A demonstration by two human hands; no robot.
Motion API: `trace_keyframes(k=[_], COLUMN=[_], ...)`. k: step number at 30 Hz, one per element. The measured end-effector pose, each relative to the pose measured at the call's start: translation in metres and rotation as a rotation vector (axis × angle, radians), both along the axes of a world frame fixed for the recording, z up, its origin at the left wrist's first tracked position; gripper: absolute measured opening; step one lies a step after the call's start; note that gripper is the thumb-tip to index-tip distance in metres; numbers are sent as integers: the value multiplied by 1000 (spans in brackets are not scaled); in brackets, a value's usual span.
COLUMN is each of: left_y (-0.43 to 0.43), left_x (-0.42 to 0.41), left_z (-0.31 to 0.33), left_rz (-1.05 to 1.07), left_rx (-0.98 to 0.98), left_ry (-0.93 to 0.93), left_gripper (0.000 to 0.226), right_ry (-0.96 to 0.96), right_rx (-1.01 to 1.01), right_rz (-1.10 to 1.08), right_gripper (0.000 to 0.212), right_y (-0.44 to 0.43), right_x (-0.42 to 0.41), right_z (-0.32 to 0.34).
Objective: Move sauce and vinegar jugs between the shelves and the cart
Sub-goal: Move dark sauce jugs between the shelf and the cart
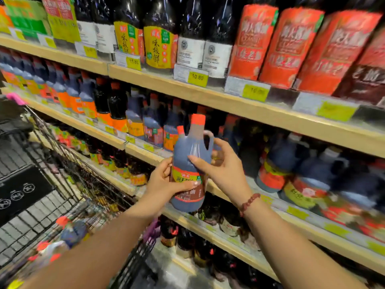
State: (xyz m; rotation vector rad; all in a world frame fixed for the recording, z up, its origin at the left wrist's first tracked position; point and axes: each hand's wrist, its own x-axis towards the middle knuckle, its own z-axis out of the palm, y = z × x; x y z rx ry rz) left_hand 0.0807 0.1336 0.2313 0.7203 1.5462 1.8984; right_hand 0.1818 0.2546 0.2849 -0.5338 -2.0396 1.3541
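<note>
Head view, hands: my left hand (166,180) is wrapped around the lower body of the jug (190,163), thumb across the label, and carries the weight; my right hand (220,163) lies on the shoulder, thumb in front, fingers curled behind near the loop handle (209,140).
Grip state: both hands are closed on the same jug, neither spread wide, neither empty.
Jug: dark sauce with an orange-red cap (198,119), held upright in the air in front of the middle shelf edge (229,197), touching no shelf.
Step in hand: I judge it is in transit between shelf and cart (which way, I cannot tell from this one look).
Doing it well: keep the left palm low under the body so the weight does not hang from the fingers; slip the right fingers fully through the handle before letting the left go; keep the cap up.
Shelf: similar jugs (275,163) stand crowded just behind and to the right, so any move inward needs a clear gap and a straight approach, or a neighbour gets knocked.
Cart: the wire basket (68,159) is down to my left, with at least one orange-capped bottle (70,228) lying in it; a jug going there should be lowered beside it, not dropped on it.
Risk: the smooth plastic may slip if I loosen both hands at once.
</note>
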Motion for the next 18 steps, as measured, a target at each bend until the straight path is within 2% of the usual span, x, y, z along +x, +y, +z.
trace_keyframes(k=[3,6,10,18], left_y=[22,49,84,136], left_x=[25,44,59,51], left_z=[-5,-13,-10,-10], left_rz=[-36,-48,-94,-202], left_rx=[9,12,10,-80], left_ry=[38,46,55,113], left_gripper=[54,60,60,68], right_ry=[-113,-134,-159,-179], right_rx=[19,10,38,7], right_rz=[-104,-189,-347,-496], right_gripper=[61,72,70,68], right_y=[4,10,31,75], right_x=[34,55,65,61], right_z=[-6,-12,-9,-15])
